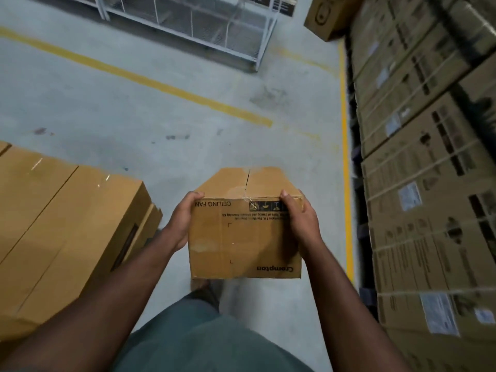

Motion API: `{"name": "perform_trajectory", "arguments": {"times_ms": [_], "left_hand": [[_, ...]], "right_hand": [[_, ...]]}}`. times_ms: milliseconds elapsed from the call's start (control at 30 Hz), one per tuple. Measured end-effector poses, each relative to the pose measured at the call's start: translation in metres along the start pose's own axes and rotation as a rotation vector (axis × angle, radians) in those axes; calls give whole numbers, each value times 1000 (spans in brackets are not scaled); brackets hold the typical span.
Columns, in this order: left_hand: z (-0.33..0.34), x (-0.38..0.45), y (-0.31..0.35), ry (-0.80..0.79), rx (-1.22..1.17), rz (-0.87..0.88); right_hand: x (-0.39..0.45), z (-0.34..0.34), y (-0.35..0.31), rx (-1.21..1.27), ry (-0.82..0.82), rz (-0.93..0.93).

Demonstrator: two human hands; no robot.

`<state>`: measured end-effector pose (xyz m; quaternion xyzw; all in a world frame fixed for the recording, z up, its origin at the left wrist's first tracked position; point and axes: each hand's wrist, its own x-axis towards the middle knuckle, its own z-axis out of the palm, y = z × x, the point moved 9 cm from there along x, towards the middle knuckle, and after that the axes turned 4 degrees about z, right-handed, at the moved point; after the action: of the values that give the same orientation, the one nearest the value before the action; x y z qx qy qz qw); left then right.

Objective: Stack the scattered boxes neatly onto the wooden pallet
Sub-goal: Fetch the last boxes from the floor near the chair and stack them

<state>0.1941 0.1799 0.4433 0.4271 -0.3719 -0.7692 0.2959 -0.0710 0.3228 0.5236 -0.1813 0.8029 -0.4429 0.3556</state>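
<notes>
A person holds one small cardboard box point(245, 232) in front of the body, clear of the grey concrete floor point(161, 124), with both arms extended. The left hand point(183, 221) grips the box's left side, thumb hooked over the top edge and fingers wrapped out of sight behind the side panel. The right hand point(300, 218) grips the right side in the same manner, thumb on the top edge, fingers curled round the corner. The box is sealed along its top seam with clear tape; its near face carries print reading upside down, including "CEILING FAN" and "Crompton". To the left, large cardboard cartons point(61, 232) sit side by side, near the held box but apart from it. To the right, a tall wall of strapped cartons point(429, 183) with white labels stands just beyond a yellow floor line point(346, 157). A second yellow line point(150, 81) runs diagonally across the floor ahead. A white wire cage trolley point(204, 25) stands at the far side, and another printed carton point(327, 14) lies tilted near the stack's top corner. No pallet can be identified with certainty.
</notes>
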Motion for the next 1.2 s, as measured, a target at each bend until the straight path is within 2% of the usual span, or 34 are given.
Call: {"name": "perform_trajectory", "arguments": {"times_ms": [267,767,967,1200], "left_hand": [[-72,128,131,162,-121,48],[-244,358,308,713,-417,361],[-307,371,373,933,-568,496],[-402,343,401,1225,-744,606]], "right_hand": [[139,135,-166,-111,-151,-107],[411,516,-438,-438,-698,-358],[411,668,-539,-509,-949,-501],[345,832,-583,-595,-1207,-580]]}}
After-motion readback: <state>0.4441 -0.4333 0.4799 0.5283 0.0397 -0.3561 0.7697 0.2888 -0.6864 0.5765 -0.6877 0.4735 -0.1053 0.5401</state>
